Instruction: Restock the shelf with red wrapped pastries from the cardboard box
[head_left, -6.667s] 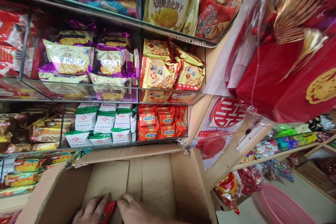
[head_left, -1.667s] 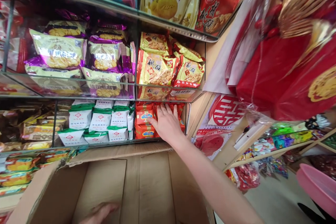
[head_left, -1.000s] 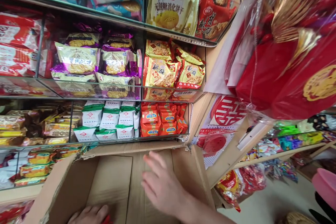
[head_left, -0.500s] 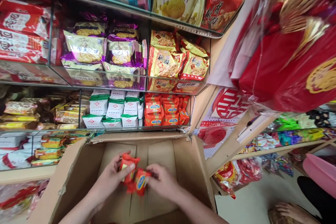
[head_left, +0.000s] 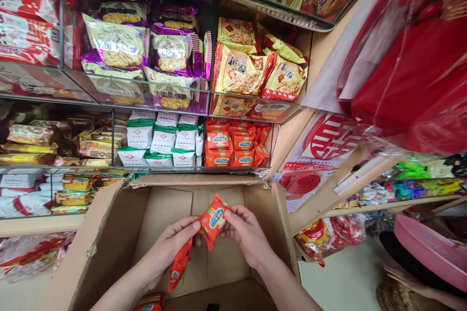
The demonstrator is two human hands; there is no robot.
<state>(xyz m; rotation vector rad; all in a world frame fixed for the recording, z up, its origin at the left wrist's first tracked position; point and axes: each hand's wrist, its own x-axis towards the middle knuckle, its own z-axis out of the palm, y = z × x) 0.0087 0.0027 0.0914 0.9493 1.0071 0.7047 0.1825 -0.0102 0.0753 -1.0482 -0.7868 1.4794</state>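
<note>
My right hand (head_left: 248,233) pinches the right end of a red snack packet (head_left: 215,219) with a blue and yellow label. The fingers of my left hand (head_left: 170,245) close on the left edge of that packet too. A second red snack packet (head_left: 180,266) hangs from my left hand, lower down. Both hands are over an open cardboard box (head_left: 164,218). At the box's near left, part of another red packet (head_left: 149,303) shows. Similar red packets (head_left: 219,141) stand stacked on the shelf just beyond the box.
Glass-fronted shelves carry white-and-green packets (head_left: 162,141), purple cookie packs (head_left: 116,43) and yellow-red packs (head_left: 242,70). A red plastic-wrapped decoration (head_left: 408,68) hangs at the right. Below it are a pink basin (head_left: 430,250) and part of another person's hand (head_left: 414,279).
The red packets came apart: one is now raised and turned label-up between both hands, the other hangs from my left hand. The view has shifted slightly, and the pink basin now shows more.
</note>
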